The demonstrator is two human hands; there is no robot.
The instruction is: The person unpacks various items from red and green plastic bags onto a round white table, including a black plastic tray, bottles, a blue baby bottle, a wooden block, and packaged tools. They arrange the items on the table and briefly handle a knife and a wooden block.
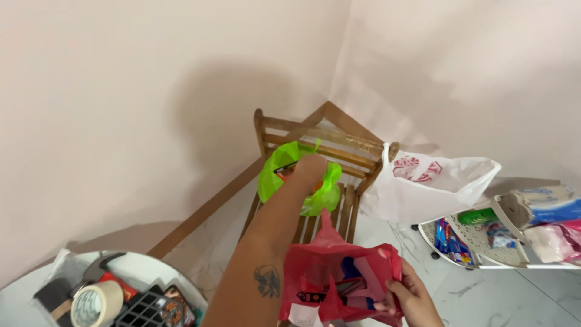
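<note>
My left hand (310, 166) is stretched out ahead of me, down in the mouth of the green bag (284, 175) that rests on the seat of the wooden chair (339, 142); the fingers are buried in the plastic, so I cannot tell whether they are closed on anything. The bag sits straight ahead of that hand, well away from my right. My right hand (411, 297) is low and close to me, fingers pinched on the rim of the red bag (327, 272), holding it open; flat packets show inside, blue and red, standing roughly upright. A white bag (423, 188) hangs from the chair's right post, beside a white rack (484, 242) of packaged goods.
</note>
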